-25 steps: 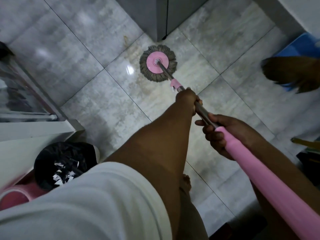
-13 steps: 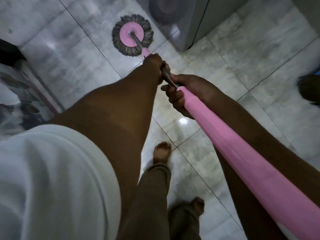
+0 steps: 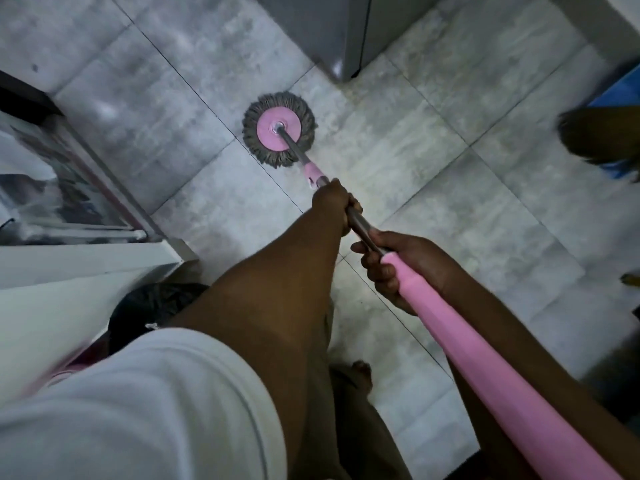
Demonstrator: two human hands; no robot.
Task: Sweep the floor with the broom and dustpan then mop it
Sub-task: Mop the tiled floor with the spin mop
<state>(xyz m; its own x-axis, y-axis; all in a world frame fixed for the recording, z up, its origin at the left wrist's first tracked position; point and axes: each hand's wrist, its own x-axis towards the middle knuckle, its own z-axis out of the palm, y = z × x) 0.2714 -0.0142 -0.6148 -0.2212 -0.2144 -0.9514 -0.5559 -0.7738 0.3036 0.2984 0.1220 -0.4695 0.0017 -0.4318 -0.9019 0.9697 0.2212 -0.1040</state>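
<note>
Head | both hands grip mop | right edge blurred, indistinct

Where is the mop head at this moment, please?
The mop head lies flat on the tiled floor, centre-top of the head view, just before the grey cabinet.

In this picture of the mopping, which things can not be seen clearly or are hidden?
Head view only:
- Mop handle: its top end is cut off by the bottom edge.
- Dark object at right: blurred and cut by the right edge, so I cannot name it.
- Black bag: mostly hidden by the left arm and sleeve.
- Left hand fingers: wrapped under the pole.
- Floor wetness: too dim to judge.
</note>
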